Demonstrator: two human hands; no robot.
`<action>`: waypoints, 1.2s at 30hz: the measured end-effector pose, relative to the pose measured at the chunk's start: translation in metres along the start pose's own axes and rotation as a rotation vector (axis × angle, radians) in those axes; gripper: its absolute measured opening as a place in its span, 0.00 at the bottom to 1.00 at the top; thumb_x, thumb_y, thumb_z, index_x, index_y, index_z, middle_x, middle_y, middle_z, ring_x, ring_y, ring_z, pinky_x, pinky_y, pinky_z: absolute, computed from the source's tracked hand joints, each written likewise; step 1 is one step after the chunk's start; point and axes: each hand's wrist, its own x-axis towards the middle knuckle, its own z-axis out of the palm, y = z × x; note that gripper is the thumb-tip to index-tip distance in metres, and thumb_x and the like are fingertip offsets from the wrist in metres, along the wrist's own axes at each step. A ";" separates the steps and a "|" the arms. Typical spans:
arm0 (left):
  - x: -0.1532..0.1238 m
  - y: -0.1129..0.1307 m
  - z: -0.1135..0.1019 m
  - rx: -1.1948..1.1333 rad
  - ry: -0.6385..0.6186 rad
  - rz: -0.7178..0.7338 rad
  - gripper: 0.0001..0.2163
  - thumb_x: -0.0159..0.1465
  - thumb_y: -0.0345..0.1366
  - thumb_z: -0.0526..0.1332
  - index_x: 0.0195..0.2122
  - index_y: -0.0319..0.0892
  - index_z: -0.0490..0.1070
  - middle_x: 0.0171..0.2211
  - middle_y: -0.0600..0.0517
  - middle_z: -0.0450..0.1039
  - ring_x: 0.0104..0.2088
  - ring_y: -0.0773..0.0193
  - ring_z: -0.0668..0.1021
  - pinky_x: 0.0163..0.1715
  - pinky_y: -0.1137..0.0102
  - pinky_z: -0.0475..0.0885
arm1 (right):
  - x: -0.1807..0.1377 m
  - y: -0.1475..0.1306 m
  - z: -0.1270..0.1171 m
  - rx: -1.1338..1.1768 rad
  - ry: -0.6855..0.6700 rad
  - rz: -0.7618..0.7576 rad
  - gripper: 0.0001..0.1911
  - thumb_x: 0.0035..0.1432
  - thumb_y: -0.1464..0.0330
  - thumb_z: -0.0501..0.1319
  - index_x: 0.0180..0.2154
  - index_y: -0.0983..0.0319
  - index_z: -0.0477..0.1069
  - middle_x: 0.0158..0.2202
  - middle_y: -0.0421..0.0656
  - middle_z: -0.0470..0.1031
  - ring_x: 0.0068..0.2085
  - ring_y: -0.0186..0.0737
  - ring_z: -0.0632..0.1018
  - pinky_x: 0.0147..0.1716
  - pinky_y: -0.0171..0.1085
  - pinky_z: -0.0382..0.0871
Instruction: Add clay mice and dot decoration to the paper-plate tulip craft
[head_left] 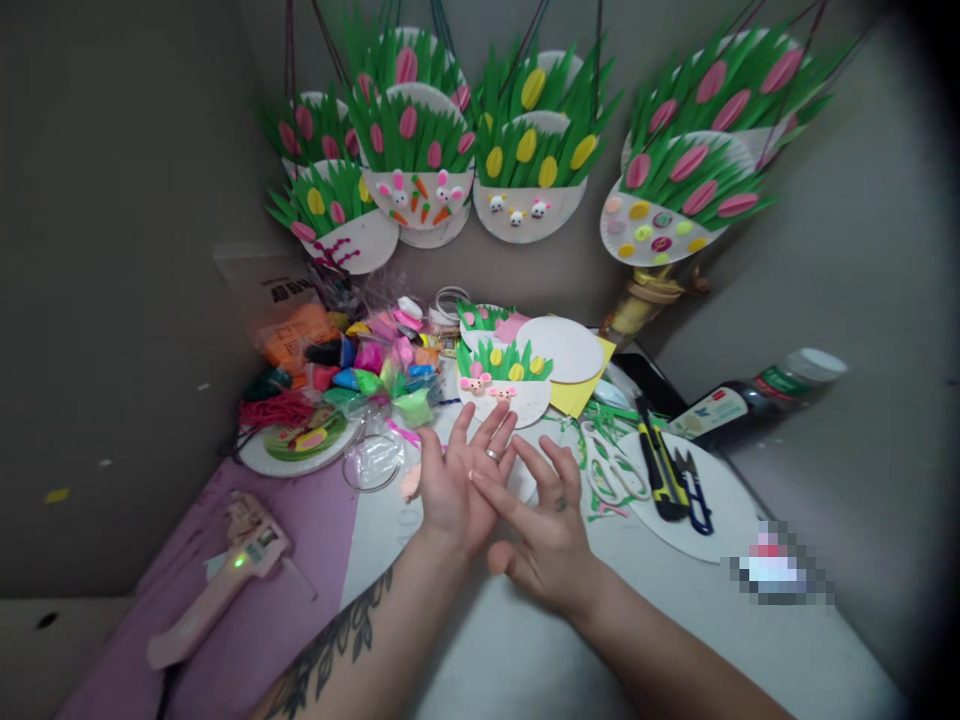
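Observation:
My left hand (457,480) and my right hand (544,525) meet over the white table top, fingers stretched out. The right hand's fingers lie across the left palm, as if rubbing something between them; whatever is there is too small to make out. A ring shows on a left finger. Just beyond the fingertips lies a paper-plate craft (504,385) with green paper grass, yellow tulips and small pink animal faces.
A pink glue gun (217,590) rests on a purple sheet at left. Bags of coloured clay (367,365) are piled behind. Scissors (611,470), a yellow utility knife (656,460) and snips (694,490) lie at right. Finished plate crafts (420,170) hang on the wall.

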 end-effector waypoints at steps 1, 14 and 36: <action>0.000 0.000 0.000 0.003 0.001 -0.001 0.32 0.62 0.62 0.42 0.57 0.43 0.58 0.57 0.37 0.66 0.55 0.52 0.73 0.54 0.59 0.66 | 0.000 0.000 0.000 0.004 0.001 -0.004 0.36 0.61 0.45 0.37 0.53 0.54 0.71 0.61 0.51 0.55 0.62 0.62 0.55 0.58 0.62 0.49; -0.002 0.001 0.001 0.038 -0.001 -0.005 0.32 0.62 0.62 0.42 0.56 0.43 0.61 0.55 0.39 0.69 0.55 0.51 0.73 0.55 0.58 0.64 | 0.000 0.002 0.000 0.035 -0.002 -0.024 0.34 0.62 0.45 0.40 0.53 0.56 0.71 0.61 0.51 0.56 0.63 0.62 0.54 0.58 0.62 0.49; -0.002 0.000 0.003 0.032 0.009 -0.016 0.33 0.62 0.62 0.42 0.57 0.41 0.61 0.54 0.37 0.69 0.55 0.52 0.72 0.51 0.60 0.68 | -0.002 0.004 0.002 0.074 -0.010 -0.020 0.31 0.62 0.46 0.43 0.53 0.55 0.70 0.60 0.51 0.59 0.63 0.61 0.55 0.58 0.63 0.51</action>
